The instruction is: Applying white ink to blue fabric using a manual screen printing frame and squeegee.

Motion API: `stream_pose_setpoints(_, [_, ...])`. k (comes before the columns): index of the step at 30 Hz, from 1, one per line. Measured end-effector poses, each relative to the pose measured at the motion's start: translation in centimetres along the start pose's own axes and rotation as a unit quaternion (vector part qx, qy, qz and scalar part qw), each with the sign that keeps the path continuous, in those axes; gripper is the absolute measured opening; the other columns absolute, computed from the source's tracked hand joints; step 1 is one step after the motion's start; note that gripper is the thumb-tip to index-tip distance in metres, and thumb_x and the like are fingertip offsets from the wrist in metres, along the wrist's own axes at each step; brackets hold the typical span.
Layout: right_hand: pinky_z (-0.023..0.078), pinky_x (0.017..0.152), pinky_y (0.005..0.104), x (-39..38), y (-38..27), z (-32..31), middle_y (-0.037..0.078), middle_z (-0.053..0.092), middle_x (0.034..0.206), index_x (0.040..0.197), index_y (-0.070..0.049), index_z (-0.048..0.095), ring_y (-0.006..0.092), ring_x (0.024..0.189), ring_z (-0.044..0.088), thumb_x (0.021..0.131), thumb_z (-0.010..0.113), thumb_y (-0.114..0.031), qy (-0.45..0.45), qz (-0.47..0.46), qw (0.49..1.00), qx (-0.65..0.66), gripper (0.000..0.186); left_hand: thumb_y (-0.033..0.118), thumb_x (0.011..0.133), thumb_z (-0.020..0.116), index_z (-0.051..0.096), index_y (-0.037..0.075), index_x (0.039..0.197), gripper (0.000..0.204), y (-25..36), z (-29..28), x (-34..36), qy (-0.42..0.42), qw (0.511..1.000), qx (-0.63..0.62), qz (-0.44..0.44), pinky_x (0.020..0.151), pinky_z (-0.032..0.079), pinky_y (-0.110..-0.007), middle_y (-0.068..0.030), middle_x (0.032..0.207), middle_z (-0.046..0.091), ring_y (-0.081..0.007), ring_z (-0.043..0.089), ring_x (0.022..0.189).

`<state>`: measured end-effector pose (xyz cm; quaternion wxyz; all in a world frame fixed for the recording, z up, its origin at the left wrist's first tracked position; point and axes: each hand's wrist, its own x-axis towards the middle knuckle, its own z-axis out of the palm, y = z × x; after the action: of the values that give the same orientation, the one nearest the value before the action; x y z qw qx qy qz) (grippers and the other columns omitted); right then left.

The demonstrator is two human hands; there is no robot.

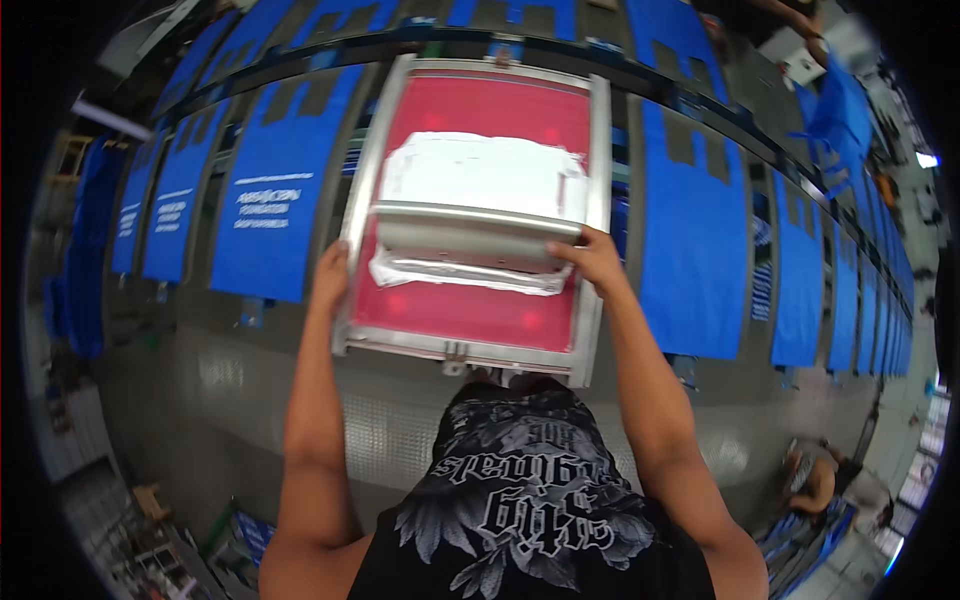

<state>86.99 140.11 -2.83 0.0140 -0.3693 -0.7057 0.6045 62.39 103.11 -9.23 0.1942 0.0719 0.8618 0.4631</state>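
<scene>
A screen-printing frame (599,130) with silvery metal rails and red mesh (480,102) lies in front of me. White ink (482,172) coats the middle of the mesh. Across it rests a wide metal squeegee (450,236), with a band of ink along its near side. My left hand (331,275) is closed around the left rail, its fingers partly hidden by the frame. Reaching over the right rail, my right hand (594,259) grips the right end of the squeegee with finger and thumb.
Blue fabric panels lie on boards in rows; a left panel (285,190) carries white print, while a right panel (690,240) looks plain. At the upper right, another person's hand (808,26) holds blue fabric (840,115). Someone crouches (808,478) at the lower right.
</scene>
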Motion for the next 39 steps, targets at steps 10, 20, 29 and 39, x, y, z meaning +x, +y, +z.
stream_pose_setpoints(10, [0.048, 0.081, 0.0300, -9.4, 1.4, -19.4, 0.009, 0.067, 0.093, 0.103, 0.000, 0.066, 0.0175, 0.086, 0.062, 0.066, 0.079, -0.015, 0.075, 0.005, 0.997, 0.031, 0.042, 0.034, 0.097, 0.048, 0.046, -0.002, 0.131, 0.050, 9.7, 14.8, -10.9, -0.062, 0.989, -0.116, 0.065, 0.094, 0.041, -0.030, -0.0170, 0.122, 0.057, -0.0198, 0.054, 0.110])
stream_pose_setpoints(20, [0.046, 0.082, 0.0309, -12.5, 11.2, -38.3, 0.009, 0.068, 0.089, 0.096, 0.001, 0.068, 0.0172, 0.084, 0.062, 0.062, 0.080, -0.012, 0.092, 0.007, 0.996, 0.020, 0.039, 0.033, 0.092, 0.057, 0.053, 0.000, 0.124, 0.046, 17.2, 33.0, -20.4, -0.084, 0.984, -0.132, 0.081, 0.087, 0.045, -0.031, -0.0174, 0.110, 0.064, -0.0205, 0.060, 0.102])
stream_pose_setpoints(29, [0.048, 0.076, 0.0314, -8.9, 13.4, -42.7, 0.009, 0.068, 0.091, 0.100, 0.001, 0.067, 0.0167, 0.081, 0.062, 0.065, 0.081, -0.020, 0.085, -0.008, 0.993, -0.081, 0.043, 0.032, 0.091, 0.058, 0.053, 0.000, 0.125, 0.047, 18.1, 36.3, -21.0, -0.046, 0.996, -0.056, 0.059, 0.092, 0.042, -0.031, -0.0172, 0.116, 0.062, -0.0217, 0.056, 0.110])
stream_pose_setpoints(39, [0.046, 0.081, 0.0295, -8.7, 14.7, -42.1, 0.009, 0.067, 0.090, 0.100, 0.001, 0.067, 0.0162, 0.085, 0.061, 0.066, 0.081, -0.016, 0.039, -0.019, 0.999, 0.020, 0.041, 0.035, 0.093, 0.056, 0.052, 0.002, 0.127, 0.048, 19.0, 36.9, -20.4, -0.065, 0.991, -0.118, 0.004, 0.083, 0.044, -0.026, -0.0095, 0.110, 0.063, -0.0136, 0.056, 0.096])
